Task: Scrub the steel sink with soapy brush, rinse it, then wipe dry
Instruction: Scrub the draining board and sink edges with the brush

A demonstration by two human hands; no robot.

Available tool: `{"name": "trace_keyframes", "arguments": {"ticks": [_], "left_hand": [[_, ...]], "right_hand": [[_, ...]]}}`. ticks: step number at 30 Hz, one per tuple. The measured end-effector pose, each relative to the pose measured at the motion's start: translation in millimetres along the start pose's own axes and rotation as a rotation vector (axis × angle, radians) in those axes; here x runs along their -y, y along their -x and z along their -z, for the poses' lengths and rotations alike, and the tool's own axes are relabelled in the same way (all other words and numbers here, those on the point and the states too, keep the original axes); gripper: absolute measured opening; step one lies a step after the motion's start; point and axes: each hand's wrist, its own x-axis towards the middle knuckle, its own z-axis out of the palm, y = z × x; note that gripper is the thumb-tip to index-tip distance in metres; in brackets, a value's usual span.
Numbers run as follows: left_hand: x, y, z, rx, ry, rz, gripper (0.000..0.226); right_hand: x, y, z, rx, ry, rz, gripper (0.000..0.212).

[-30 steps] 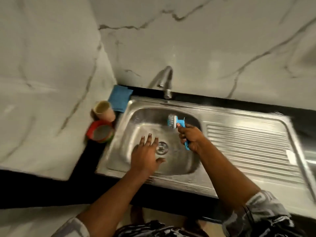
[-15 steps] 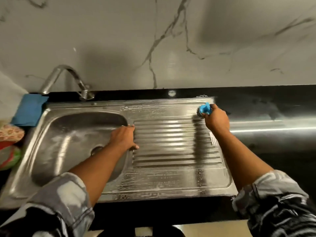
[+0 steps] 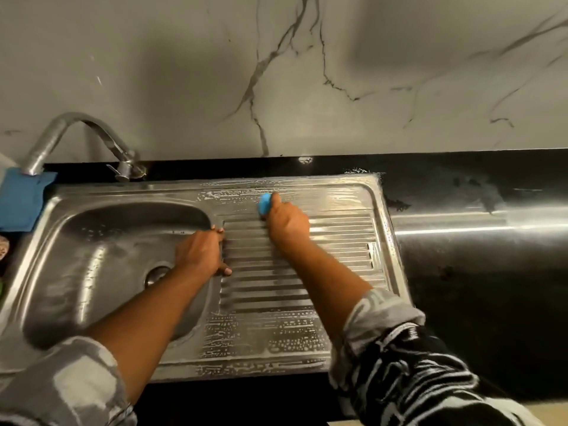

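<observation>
The steel sink (image 3: 347, 207) has a basin on the left and a ribbed drainboard on the right, streaked with soapy foam. My right hand (image 3: 287, 224) grips a blue brush (image 3: 264, 203) and presses it onto the back edge of the drainboard. Most of the brush is hidden under my fingers. My left hand (image 3: 201, 252) rests flat on the ridge between the basin and the drainboard, fingers spread, holding nothing. The drain (image 3: 156, 276) shows at the bottom of the basin, partly behind my left forearm.
A curved steel tap (image 3: 76, 139) stands at the back left, spout over a blue cloth (image 3: 21, 199) on the counter corner. Black countertop (image 3: 476, 256) extends right of the sink. A marble wall (image 3: 276, 72) rises behind.
My right hand slid the brush leftward along the back of the drainboard. A second ago it was scrubbing inside the basin. My left hand stayed on the basin's right ridge.
</observation>
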Motion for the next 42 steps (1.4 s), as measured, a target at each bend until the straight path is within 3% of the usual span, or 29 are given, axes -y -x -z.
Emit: {"name": "trace_keyframes", "arguments": {"ticks": [3, 6, 8, 10, 12, 14, 17, 19, 21, 24, 28, 32, 34, 36, 38, 42], "left_hand": [[5, -4, -3, 0.034, -0.029, -0.033, 0.092], [8, -6, -6, 0.016, -0.050, -0.056, 0.106], [7, -5, -4, 0.011, -0.024, -0.060, 0.103], [9, -7, -5, 0.014, 0.013, -0.052, 0.095], [10, -7, -7, 0.025, 0.059, -0.049, 0.091], [11, -5, -7, 0.006, 0.041, -0.051, 0.097], [14, -3, -8, -0.043, -0.017, -0.068, 0.096], [15, -4, -9, -0.056, 0.007, -0.061, 0.090], [16, -5, -9, -0.058, 0.016, -0.067, 0.093], [20, -5, -9, -0.066, 0.003, -0.079, 0.100], [25, -6, -13, -0.090, 0.057, -0.050, 0.094], [34, -7, -25, -0.108, 0.125, -0.004, 0.083], [40, -7, -34, -0.109, 0.183, 0.019, 0.082], [44, -6, -45, -0.102, 0.209, 0.026, 0.080], [46, -3, -52, -0.106, 0.233, 0.035, 0.072], [49, 4, -58, -0.117, 0.310, 0.016, 0.055]], "right_hand": [[-48, -4, 50, -0.083, -0.042, -0.133, 0.062], [-118, -15, 97, -0.200, -0.010, -0.352, 0.043], [-135, -17, 108, -0.282, 0.003, -0.414, 0.035], [-109, -11, 94, -0.274, -0.095, -0.392, 0.034], [-68, -11, 69, -0.260, -0.220, -0.356, 0.053], [-22, -19, 34, -0.177, -0.186, -0.231, 0.057], [47, -20, -9, 0.058, -0.013, -0.009, 0.036], [57, -19, -19, 0.131, 0.088, 0.090, 0.044], [35, -17, -8, 0.068, 0.125, 0.070, 0.042], [-14, -22, 21, -0.140, 0.116, -0.098, 0.069], [-29, -32, 36, -0.261, -0.035, -0.318, 0.047], [46, -26, -22, -0.171, 0.051, -0.095, 0.047], [97, -20, -55, -0.050, 0.072, 0.062, 0.037], [127, -14, -74, 0.060, 0.156, 0.163, 0.044], [122, -9, -71, 0.062, 0.146, 0.124, 0.050], [60, -8, -36, -0.091, 0.249, 0.076, 0.036]]}}
